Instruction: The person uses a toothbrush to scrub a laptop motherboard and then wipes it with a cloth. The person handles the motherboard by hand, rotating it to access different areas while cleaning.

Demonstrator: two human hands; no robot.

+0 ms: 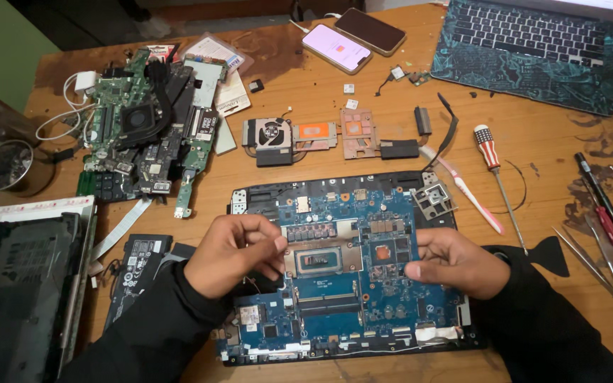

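A flat blue laptop motherboard, studded with chips and a shiny rectangular processor, lies on the scuffed wooden table. The left hand pinches its metal shield; the right hand grips its right edge.

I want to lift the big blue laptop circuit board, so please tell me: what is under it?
Under the blue circuit board a black plastic laptop base shows along its edges, lying on the wooden table. The left hand and right hand rest on top. Beneath the board nothing is visible.
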